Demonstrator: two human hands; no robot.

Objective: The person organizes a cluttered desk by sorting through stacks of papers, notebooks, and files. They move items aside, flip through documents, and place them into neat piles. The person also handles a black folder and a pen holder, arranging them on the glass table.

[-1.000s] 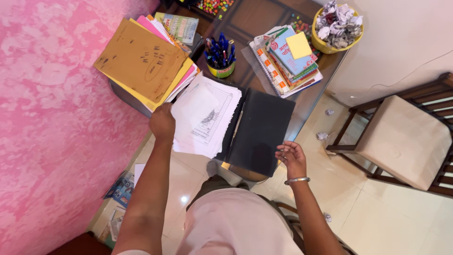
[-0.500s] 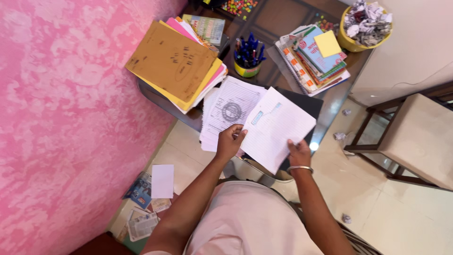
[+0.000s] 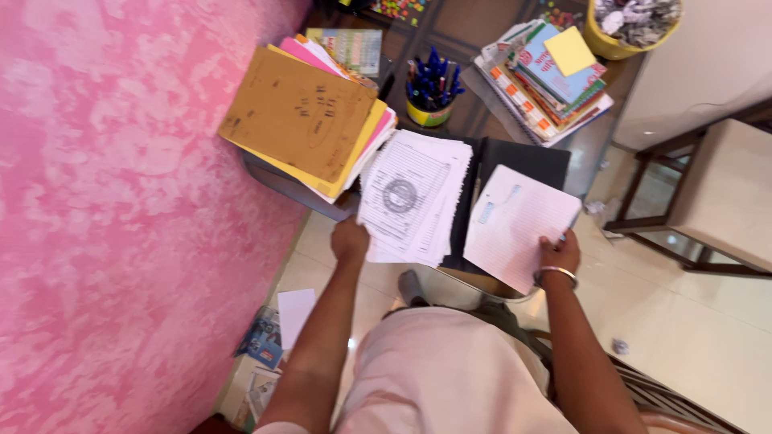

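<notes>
a thin lined sheet [image 3: 519, 227] is pinched at its near corner by the right hand [image 3: 559, 251], over the black folder [image 3: 523, 165]. the paper pile [image 3: 414, 197] is gripped at its bottom edge by the left hand [image 3: 351, 239]. paper is light and floppy, so edges are best held.

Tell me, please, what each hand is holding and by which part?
The right hand grips a lined sheet at its near right edge. The left hand holds the printed paper stack at its near left corner.
</notes>
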